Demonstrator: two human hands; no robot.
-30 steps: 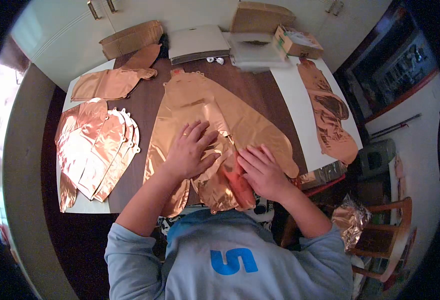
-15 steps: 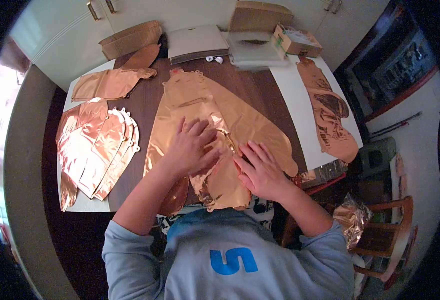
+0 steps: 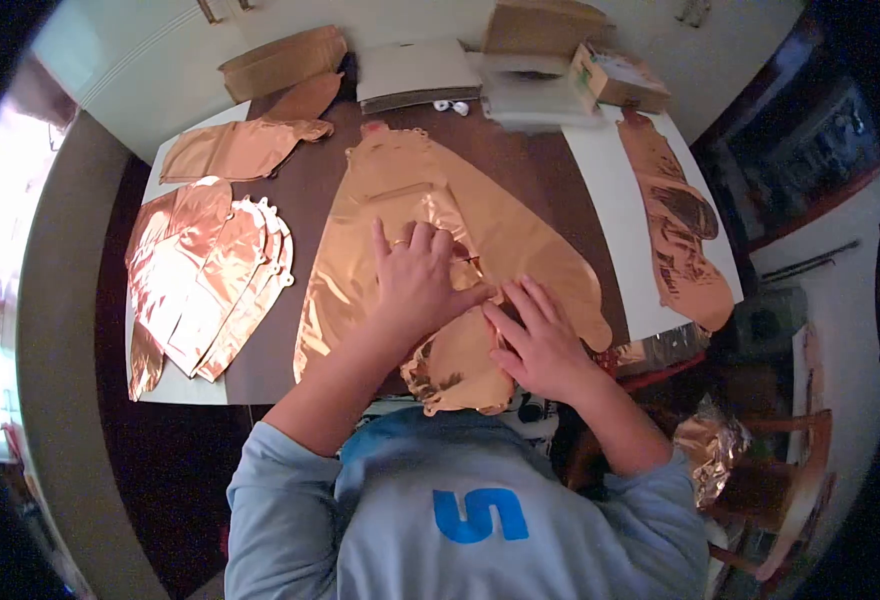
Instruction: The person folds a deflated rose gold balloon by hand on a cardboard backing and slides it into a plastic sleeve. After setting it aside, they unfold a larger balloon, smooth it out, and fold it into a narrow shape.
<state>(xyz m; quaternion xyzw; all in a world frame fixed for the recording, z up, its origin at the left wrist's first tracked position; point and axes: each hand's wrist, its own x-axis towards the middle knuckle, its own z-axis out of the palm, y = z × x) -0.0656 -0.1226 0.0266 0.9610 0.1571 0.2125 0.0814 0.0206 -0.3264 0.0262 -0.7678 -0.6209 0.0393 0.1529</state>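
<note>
A large flat foil piece, copper-gold in colour (image 3: 510, 220), lies in the middle of the dark table, with a folded part of it reaching the near edge. My left hand (image 3: 420, 275) rests on the fold, its thumb stretched toward the right hand and some fingers curled; whether it grips any foil is hidden. Beside it, my right hand (image 3: 540, 340) lies on the fold's right edge with fingers spread. The fingertips of my right hand are close to my left thumb. Small tabs stick out at the foil's top edge.
Stacked foil pieces (image 3: 200, 280) lie at the left, with another foil piece (image 3: 230, 150) behind them. A long foil piece (image 3: 675, 220) is at the right. Along the back stand a white stack (image 3: 415, 75), clear plastic sheets (image 3: 535, 95) and a small box (image 3: 620, 80). A chair (image 3: 800, 480) stands lower right.
The view has shifted slightly. My left hand has moved right, toward my right hand, and its fingers have curled. The red-looking part of the fold is now mostly covered by gold foil.
</note>
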